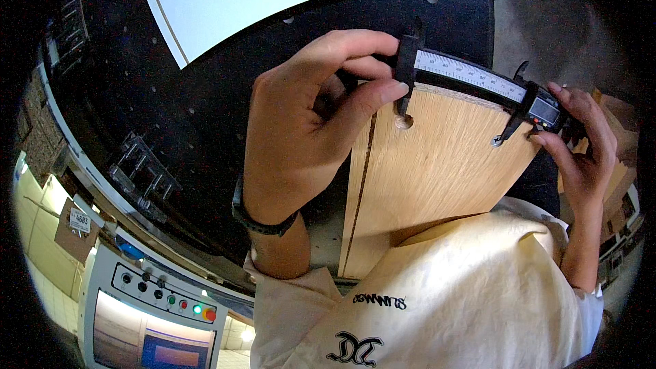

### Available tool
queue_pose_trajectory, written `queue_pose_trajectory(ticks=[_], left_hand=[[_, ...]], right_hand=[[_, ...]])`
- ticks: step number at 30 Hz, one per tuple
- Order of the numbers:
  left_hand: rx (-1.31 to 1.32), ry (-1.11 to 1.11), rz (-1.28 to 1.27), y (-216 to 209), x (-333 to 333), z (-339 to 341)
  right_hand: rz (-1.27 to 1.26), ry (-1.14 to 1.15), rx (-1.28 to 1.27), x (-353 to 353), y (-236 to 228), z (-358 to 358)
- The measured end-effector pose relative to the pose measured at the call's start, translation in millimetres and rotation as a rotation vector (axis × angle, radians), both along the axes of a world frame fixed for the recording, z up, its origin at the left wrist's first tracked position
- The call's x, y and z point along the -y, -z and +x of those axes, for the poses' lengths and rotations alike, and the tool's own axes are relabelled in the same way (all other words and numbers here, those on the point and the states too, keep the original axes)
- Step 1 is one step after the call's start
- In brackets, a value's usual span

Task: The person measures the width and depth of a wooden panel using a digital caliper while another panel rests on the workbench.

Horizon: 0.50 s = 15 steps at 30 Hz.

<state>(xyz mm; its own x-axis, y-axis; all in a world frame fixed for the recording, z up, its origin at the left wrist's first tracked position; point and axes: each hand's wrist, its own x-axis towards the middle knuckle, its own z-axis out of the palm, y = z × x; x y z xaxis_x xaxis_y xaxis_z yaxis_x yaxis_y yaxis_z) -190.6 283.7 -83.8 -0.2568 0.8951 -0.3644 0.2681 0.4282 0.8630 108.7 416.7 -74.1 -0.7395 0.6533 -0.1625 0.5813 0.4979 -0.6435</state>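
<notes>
A black digital caliper (471,76) with a white scale lies across the far edge of a wood-grain panel (430,171). My left hand (321,102) pinches its fixed jaw between thumb and fingers. At the other end, my right hand (581,133) grips the sliding part beside the small display. One jaw reaches down to a round hole (404,121) in the panel. The sliding jaw's tip meets a second hole with a metal fitting (497,141). The panel's near end rests close against my shirt.
A white panel (253,0) lies on the dark table (205,116) at the far left. Metal clamp-like fixtures (143,171) stand along its left side. A machine control panel (157,307) with a screen and coloured buttons is at lower left. Cardboard (611,123) shows at the right.
</notes>
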Motion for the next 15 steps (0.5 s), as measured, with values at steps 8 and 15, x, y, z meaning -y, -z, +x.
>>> queue_pose_trajectory(ticks=[8,15], left_hand=[[-0.052,0.034,0.012,1.9,1.1,-1.8],[-0.048,0.038,0.035,1.4,1.6,-2.2]], right_hand=[[0.019,-0.011,0.036,-1.5,-3.5,-2.4],[0.054,-0.051,0.059,-3.0,-5.5,-5.2]])
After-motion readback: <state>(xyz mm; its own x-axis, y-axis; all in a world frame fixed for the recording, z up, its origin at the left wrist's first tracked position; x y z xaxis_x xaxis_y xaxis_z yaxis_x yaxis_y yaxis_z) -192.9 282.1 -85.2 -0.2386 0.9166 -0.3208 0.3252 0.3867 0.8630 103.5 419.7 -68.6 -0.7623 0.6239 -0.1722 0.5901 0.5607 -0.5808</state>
